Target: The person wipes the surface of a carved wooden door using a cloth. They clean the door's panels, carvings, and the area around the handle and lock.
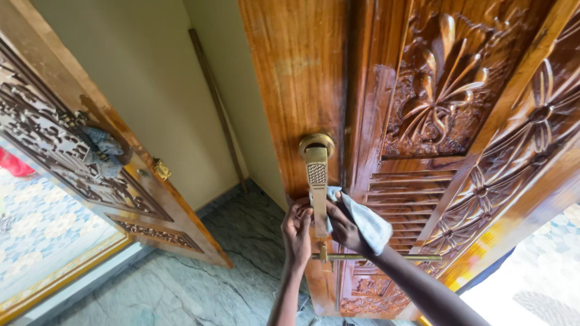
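Observation:
A carved, varnished wooden door (423, 108) stands ahead with a long brass pull handle (316, 175) fixed to its edge. My left hand (296, 232) grips the lower part of the handle from the left. My right hand (345, 229) presses a pale blue-grey cloth (368, 223) against the same part of the handle from the right. A thin brass rod (393, 258) runs sideways across the door just below both hands.
A second carved door leaf (90, 157) stands open at the left, with a grey rag (103, 151) hung on its carving and a small brass latch (161, 169). Grey marble floor (199, 271) lies below. A wooden strip (217, 102) leans in the cream wall's corner.

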